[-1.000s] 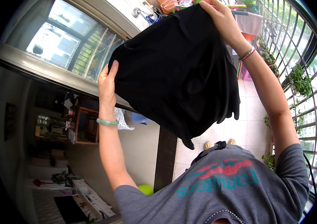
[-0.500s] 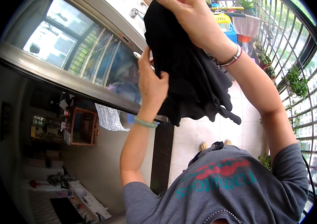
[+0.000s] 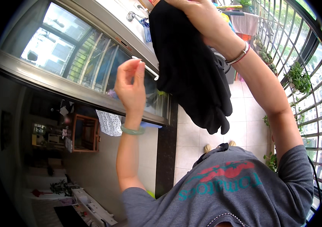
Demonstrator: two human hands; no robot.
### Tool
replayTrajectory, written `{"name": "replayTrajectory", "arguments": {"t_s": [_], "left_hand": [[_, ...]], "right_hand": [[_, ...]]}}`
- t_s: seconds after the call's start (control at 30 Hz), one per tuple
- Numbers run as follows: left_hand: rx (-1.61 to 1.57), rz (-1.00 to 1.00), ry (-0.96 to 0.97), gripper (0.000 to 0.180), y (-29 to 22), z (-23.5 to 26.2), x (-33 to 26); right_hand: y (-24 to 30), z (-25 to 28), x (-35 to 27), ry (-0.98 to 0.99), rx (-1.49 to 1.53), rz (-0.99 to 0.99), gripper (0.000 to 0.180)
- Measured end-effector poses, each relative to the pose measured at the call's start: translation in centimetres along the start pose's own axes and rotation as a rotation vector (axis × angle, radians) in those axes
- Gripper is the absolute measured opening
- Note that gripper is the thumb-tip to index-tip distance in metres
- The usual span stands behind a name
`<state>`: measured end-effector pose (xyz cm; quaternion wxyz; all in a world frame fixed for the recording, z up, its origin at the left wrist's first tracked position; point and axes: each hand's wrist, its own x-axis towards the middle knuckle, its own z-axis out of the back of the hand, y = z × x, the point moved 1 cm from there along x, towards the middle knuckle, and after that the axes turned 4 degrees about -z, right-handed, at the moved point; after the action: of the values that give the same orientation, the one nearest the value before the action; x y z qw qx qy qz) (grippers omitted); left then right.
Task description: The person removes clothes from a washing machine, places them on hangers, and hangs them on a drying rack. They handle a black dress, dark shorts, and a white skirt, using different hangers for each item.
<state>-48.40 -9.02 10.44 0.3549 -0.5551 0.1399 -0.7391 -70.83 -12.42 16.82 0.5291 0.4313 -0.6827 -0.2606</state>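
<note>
A black garment (image 3: 191, 64) hangs in loose folds in front of me at the top of the view. My right hand (image 3: 202, 17) is closed on its upper part, the fingertips cut off by the top edge. To the left of the cloth, my left hand (image 3: 130, 85) is raised, thumb and fingers pinched on a thin white clothes hanger (image 3: 150, 69). Only a slim bar with a curled end shows of that hanger. It lies beside the garment's left edge; whether it touches the cloth I cannot tell.
Sliding glass windows (image 3: 89, 56) run along the left. Blue hangers (image 3: 146, 29) hang near a wall fitting. A barred railing (image 3: 305, 49) with potted plants (image 3: 300, 77) lines the right. Pale tiles (image 3: 189, 136) cover the floor; a striped cloth (image 3: 245, 23) hangs at the far end.
My left hand has come away from the garment, moving left and slightly down, with the white hanger's bar now showing. The black cloth hangs narrower and lower, still in my right hand.
</note>
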Motion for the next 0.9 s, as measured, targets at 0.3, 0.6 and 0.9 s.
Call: {"name": "replayTrajectory", "arguments": {"t_s": [0.3,0.6,0.9], "left_hand": [[0.352,-0.063,0.323,0.015,1.0,-7.3,-4.3],[0.054,0.011,0.188,0.017,0.5,-7.9,-3.7],[0.168,0.124,0.794,0.020,0.8,-8.0,-3.0]], "right_hand": [[2.1,-3.2,-0.4,-0.015,-0.051,0.050,0.025],[1.5,-2.3,-0.2,-0.016,0.007,0.079,0.025],[1.2,-1.9,-1.0,0.058,-0.032,0.074,0.024]]}}
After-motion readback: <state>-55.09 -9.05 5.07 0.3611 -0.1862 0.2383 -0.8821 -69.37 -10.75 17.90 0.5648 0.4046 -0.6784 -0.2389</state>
